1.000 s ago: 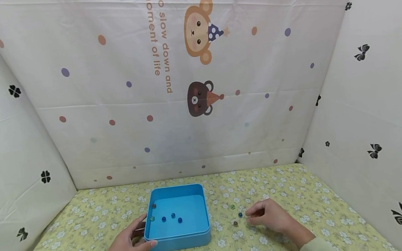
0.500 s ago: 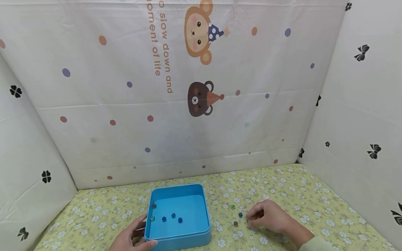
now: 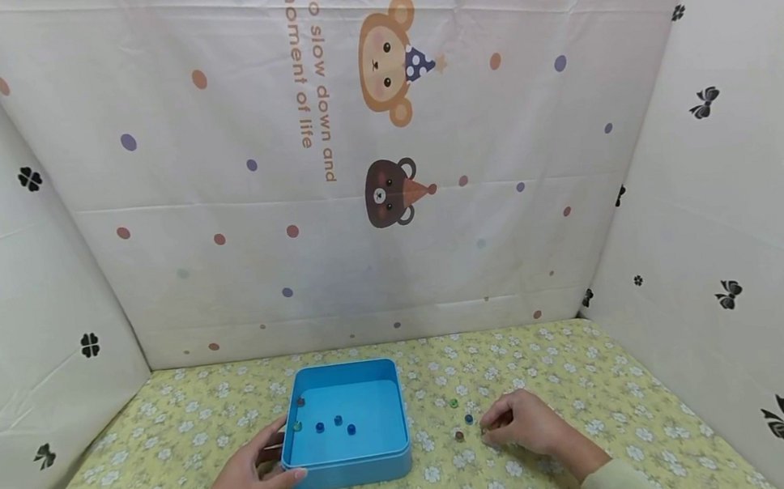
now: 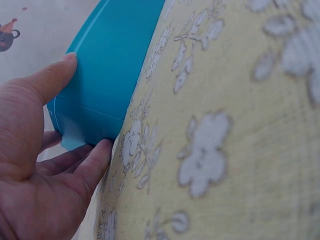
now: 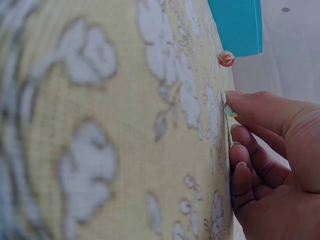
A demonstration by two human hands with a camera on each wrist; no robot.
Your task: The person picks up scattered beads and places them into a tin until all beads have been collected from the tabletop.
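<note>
A square blue plastic box (image 3: 350, 471) stands on the table, with several small marbles inside: blue ones such as this marble (image 3: 352, 429), a green marble (image 3: 297, 426) and a reddish-brown marble (image 3: 300, 402). My left hand (image 3: 255, 475) grips the box's near left corner, thumb on the front wall, other fingers against the left side. To the right of the box, my right hand (image 3: 524, 424) is down at the cloth. In the right wrist view its thumb and forefinger pinch a clear marble with yellow-green in it (image 5: 231, 111), partly hidden by the thumb.
Between box and right hand lie a green marble (image 3: 454, 403), a blue marble (image 3: 469, 419) and a brownish-orange marble (image 3: 460, 436). A yellow flowered cloth (image 3: 561, 362) covers the table. Pale printed sheets (image 3: 249, 278) hang behind and at both sides.
Hardly anything differs. The right hand's fingertips have drawn slightly closer together at the same spot; the left hand, box and other marbles have stayed in place.
</note>
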